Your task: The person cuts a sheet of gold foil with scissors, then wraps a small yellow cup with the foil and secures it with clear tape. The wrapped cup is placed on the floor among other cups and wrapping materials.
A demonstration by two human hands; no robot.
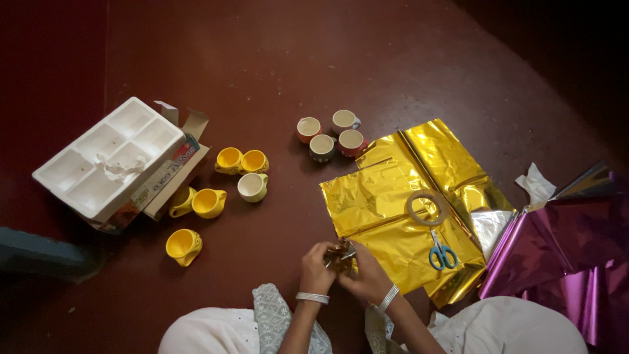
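Pinching a small gold bundle (340, 255) between both hands' closed fingers (325, 252), white tray (108, 156) on cardboard box (171, 176) far left

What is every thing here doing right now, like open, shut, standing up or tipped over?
White foam tray: out of its box, empty.
Six yellow cups: some upright, some tipped over.
Four small mixed-colour cups: upright, empty.
Gold foil sheet: spread flat, creased.
Tape roll: lying flat on the foil.
Blue-handled scissors: shut.
Left hand, right hand: both closed on a small foil-wrapped thing.
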